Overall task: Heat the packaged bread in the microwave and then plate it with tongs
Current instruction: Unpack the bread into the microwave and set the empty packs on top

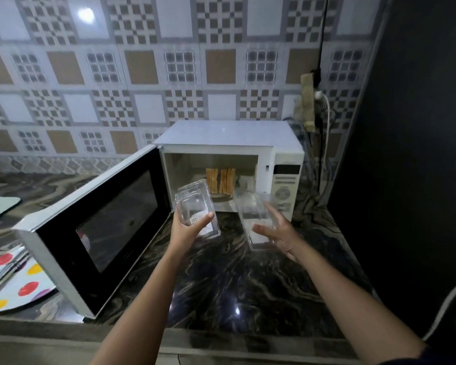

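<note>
Plastic pack halves [195, 206] are being held apart, left hand [188, 227] gripping one, right hand [277, 230] loosely clasping the other, while bread [220, 184] is standing in the open microwave [282, 180] — so parking them on the worktop [234, 280] first is looking smart.

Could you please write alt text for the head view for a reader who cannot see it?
The left hand and right hand hold the left half and right half of a clear plastic package before an open microwave with bread slices standing inside. A dotted plate bearing tongs sits far left.
</note>
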The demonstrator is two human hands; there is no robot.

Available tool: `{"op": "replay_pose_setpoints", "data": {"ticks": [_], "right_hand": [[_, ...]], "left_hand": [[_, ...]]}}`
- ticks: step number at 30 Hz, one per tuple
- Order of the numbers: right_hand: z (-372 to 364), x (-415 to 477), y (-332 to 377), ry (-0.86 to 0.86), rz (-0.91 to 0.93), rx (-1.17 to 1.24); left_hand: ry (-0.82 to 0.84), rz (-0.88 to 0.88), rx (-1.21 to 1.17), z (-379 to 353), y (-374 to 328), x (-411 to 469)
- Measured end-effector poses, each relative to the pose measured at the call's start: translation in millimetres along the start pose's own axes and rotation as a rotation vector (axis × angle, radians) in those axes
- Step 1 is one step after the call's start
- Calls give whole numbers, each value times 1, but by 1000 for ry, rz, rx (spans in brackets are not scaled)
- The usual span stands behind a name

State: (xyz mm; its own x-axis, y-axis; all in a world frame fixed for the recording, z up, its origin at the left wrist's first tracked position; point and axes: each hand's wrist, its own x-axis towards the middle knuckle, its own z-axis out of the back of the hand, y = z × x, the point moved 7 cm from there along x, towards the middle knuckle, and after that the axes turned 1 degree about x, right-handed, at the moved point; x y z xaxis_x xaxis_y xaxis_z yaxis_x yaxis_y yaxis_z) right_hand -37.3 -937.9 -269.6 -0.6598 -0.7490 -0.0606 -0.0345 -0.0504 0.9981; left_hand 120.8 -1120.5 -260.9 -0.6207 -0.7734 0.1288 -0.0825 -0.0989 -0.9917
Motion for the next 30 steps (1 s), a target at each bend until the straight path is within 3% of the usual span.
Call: {"op": "replay_pose_setpoints", "data": {"ticks": [6, 9, 20, 26, 30], "right_hand": [[13, 7, 63, -114, 268, 14], [28, 23, 92, -157, 325, 10], [62, 116, 162, -310, 314, -121], [56, 180, 174, -236, 220, -91], [58, 213, 173, -277, 135, -173]], "left_hand": [[-25, -191, 30, -11, -60, 22], [14, -204, -17, -22, -81, 46], [139, -190, 162, -67, -125, 174], [178, -146, 306, -80, -129, 238], [226, -95, 399, -87, -128, 266]]}}
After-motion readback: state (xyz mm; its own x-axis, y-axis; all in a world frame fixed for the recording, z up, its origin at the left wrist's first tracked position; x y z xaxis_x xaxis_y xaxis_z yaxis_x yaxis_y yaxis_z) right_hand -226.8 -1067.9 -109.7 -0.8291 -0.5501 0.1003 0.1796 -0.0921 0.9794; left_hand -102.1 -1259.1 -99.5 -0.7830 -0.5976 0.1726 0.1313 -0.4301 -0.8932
